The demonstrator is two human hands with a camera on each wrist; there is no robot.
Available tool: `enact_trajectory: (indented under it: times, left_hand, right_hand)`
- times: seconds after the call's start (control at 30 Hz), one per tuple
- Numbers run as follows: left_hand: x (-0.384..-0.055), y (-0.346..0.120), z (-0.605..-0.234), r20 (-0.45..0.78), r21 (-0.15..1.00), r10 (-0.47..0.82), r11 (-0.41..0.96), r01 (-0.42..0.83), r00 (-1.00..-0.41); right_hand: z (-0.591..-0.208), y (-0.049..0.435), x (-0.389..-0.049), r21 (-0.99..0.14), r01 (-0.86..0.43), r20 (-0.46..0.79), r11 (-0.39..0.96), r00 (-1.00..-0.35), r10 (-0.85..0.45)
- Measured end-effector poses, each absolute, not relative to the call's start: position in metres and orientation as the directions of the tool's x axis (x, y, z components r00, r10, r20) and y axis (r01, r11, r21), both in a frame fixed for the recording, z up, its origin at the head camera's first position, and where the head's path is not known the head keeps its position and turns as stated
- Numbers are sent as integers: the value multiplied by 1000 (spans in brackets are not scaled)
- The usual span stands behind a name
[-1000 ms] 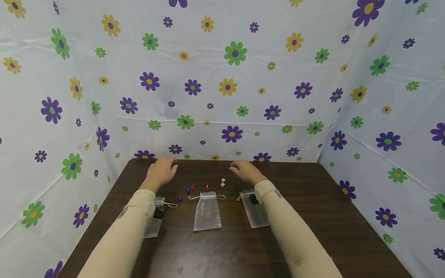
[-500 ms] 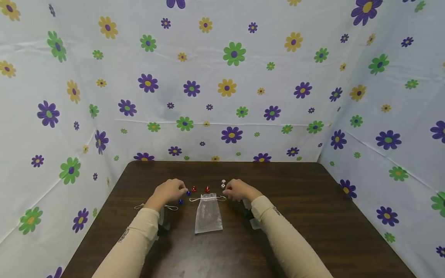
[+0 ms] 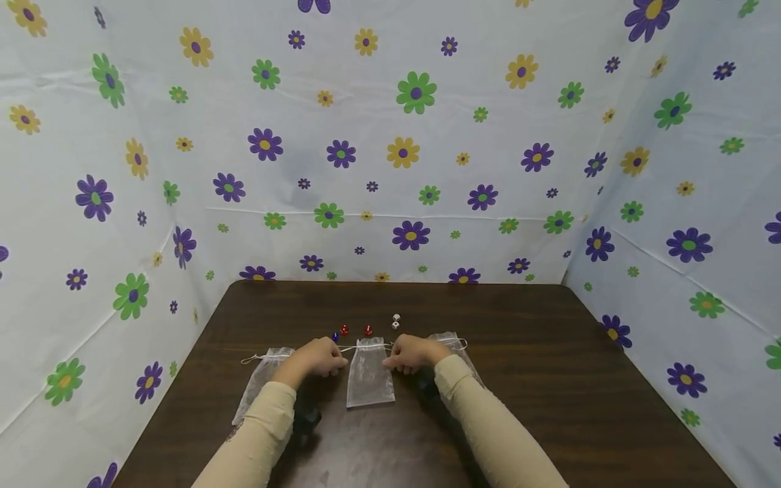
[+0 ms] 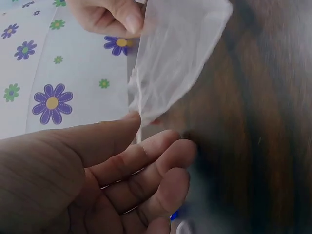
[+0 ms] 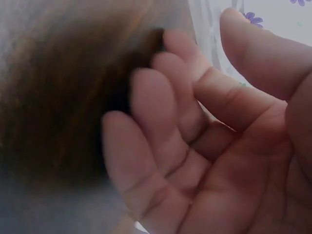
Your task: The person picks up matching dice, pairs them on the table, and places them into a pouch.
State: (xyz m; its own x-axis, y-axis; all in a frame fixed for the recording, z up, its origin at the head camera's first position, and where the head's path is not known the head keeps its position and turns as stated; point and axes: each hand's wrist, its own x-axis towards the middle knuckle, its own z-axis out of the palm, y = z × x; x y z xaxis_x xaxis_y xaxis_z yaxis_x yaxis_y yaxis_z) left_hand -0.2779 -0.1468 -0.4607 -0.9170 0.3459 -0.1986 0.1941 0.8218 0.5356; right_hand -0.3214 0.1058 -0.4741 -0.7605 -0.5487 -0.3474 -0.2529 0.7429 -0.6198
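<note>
A sheer white drawstring pouch (image 3: 370, 381) lies flat at the middle of the table, its cord at the far end. Just left of it is my left hand (image 3: 318, 357); in the left wrist view its thumb and index finger stand apart beside the pouch's cord (image 4: 140, 97). My right hand (image 3: 415, 354) is at the pouch's upper right, with thumb and fingers loosely bent and apart in the right wrist view. Beyond the pouch lie red dice (image 3: 368, 331), white dice (image 3: 396, 324) and a blue die (image 3: 335, 336).
A second sheer pouch (image 3: 259, 386) lies left of my left forearm. Another pouch (image 3: 448, 339) is partly hidden behind my right wrist. The dark wooden table (image 3: 518, 379) meets a flower-patterned cloth (image 3: 366, 169) at its back and sides.
Both hands have come down and inward from the far part of the table to either side of the middle pouch. The side pouches show more now; the pouches and dice stay put.
</note>
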Motion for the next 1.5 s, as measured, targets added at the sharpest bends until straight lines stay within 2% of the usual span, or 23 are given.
enact_trajectory:
  times: [0.57,1.03,1.27,1.5]
  left_hand:
    - [-279,-131,-475,-199,643,251,763,67,-947]
    - [-279,-132,-480,-183,637,239,768,70,-953]
    - [-282,-129,-479,-209,621,201,783,28,-957]
    - [-286,-131,-487,-224,605,245,794,62,-943]
  right_hand:
    - [-483,100,-324,-602,-266,-312,753,-789,-529]
    - [-486,97,-320,-616,-263,-290,743,-801,-524]
    - [-485,99,-320,-631,-283,-256,722,-803,-538]
    - [-486,98,-322,-624,-300,-259,721,-792,-553]
